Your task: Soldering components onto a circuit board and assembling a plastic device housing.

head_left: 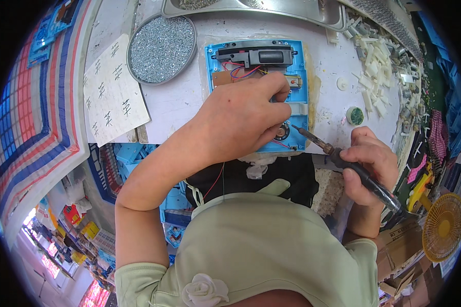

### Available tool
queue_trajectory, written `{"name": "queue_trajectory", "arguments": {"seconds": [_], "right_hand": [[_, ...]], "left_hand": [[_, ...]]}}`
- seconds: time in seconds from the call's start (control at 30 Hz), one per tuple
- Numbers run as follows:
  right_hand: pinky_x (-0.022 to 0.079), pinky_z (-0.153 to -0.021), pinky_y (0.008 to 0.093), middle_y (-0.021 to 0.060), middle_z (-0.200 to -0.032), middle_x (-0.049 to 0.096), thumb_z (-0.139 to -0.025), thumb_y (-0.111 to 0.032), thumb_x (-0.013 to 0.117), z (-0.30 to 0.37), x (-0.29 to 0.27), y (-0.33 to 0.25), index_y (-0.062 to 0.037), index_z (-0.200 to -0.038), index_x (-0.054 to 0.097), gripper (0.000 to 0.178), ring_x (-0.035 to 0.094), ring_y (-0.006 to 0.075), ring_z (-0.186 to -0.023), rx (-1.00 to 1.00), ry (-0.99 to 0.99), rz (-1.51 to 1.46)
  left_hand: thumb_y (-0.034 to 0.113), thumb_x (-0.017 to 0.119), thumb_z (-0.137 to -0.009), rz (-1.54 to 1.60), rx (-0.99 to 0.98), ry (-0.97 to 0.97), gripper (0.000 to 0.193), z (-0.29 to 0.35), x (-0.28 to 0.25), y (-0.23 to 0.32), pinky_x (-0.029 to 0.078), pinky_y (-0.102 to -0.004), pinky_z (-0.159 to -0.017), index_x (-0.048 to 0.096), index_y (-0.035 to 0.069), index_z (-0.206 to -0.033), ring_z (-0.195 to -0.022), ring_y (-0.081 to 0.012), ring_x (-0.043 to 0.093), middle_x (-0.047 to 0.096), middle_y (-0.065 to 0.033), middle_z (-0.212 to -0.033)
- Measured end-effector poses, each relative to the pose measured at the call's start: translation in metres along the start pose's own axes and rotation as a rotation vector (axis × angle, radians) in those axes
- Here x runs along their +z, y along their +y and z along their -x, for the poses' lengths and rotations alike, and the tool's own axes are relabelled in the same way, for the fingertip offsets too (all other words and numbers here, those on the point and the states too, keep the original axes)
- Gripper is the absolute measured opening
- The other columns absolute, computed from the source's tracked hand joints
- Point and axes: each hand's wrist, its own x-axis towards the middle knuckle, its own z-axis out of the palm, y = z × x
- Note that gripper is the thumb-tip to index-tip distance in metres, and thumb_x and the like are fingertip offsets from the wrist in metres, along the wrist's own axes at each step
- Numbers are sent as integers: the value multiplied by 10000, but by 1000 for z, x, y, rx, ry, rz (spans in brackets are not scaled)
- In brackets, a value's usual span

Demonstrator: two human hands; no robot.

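A blue plastic housing [303, 92] lies on the table with its inside facing up. Along its far side runs a black and grey part [269, 57], with red and blue wires and a brown board [221, 78] beside it. My left hand [241, 112] reaches across the housing, fingers curled into a pinch; whatever they grip is hidden. Thin red and green wires hang below that hand. A soldering iron [338, 156] is held in my right hand [371, 166], its tip pointing at the housing's right part, near a small round component [281, 132].
Left of the housing stand a round tray of small metal pieces [161, 48] and a handwritten paper sheet [115, 92]. A metal tray [287, 15] lies beyond. To the right are a small green-filled tin [354, 115], a heap of white plastic parts [376, 77] and a yellow fan [444, 227].
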Motion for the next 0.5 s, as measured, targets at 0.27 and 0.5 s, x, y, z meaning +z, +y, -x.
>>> {"name": "queue_trajectory", "arguments": {"seconds": [0.27, 0.5], "right_hand": [[403, -585, 360, 87, -683, 604, -758, -109, 731, 7, 1, -5, 23, -953, 681, 241, 458, 228, -556, 17, 22, -3], [423, -741, 347, 96, -827, 604, -816, -163, 728, 79, -53, -18, 66, -1017, 644, 316, 537, 206, -762, 210, 521, 47]], "left_hand": [[41, 751, -756, -9, 9, -2, 147, 1, -3, -1, 532, -373, -681, 635, 82, -837, -856, -258, 656, 585, -53, -1005], [47, 776, -757, -71, 71, -22, 181, 4, -5, -4, 549, -377, -690, 651, 69, -886, -853, -282, 668, 611, -99, -1053]]}}
